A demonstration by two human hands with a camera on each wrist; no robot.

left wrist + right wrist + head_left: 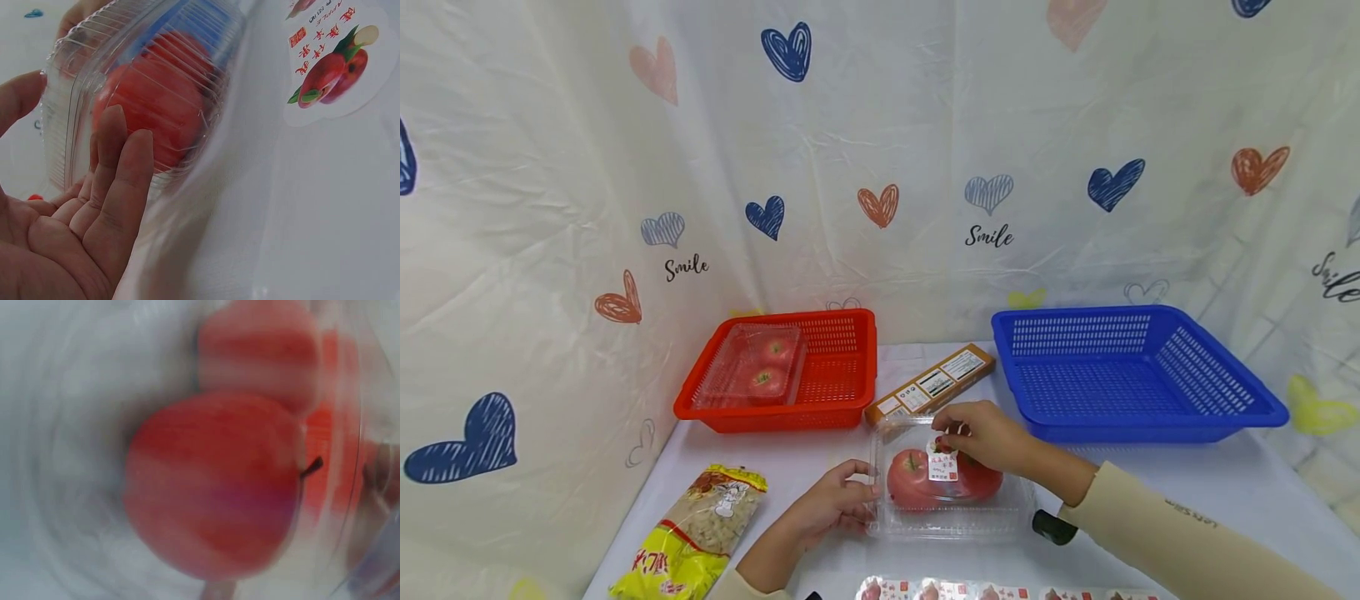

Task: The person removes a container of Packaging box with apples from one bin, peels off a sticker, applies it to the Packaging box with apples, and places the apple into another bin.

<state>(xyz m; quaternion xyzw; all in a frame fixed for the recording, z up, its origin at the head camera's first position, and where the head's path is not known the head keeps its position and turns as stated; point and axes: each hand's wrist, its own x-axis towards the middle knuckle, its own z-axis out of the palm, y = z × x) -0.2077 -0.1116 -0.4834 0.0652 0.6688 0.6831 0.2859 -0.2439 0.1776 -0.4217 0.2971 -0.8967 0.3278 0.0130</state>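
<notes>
A clear plastic clamshell box (955, 521) with red apples (910, 487) inside is at the middle front of the table. My left hand (838, 504) grips its left side, thumb at one edge and fingers against the wall, as the left wrist view shows of the box (69, 125). Over the lid, my right hand (981, 433) pinches the top of a white apple sticker (943, 468) with bent fingers. The sticker's lower part lies over the lid; whether it is stuck down cannot be told. In the blurred right wrist view, an apple (212, 487) shows through plastic.
A red basket (775, 419) at back left holds another apple box (722, 367). A blue basket (1150, 429) stands at back right, with a long brown carton (932, 383) between them. A yellow snack bag (692, 533) lies left; a sticker strip (962, 590) lies along the front.
</notes>
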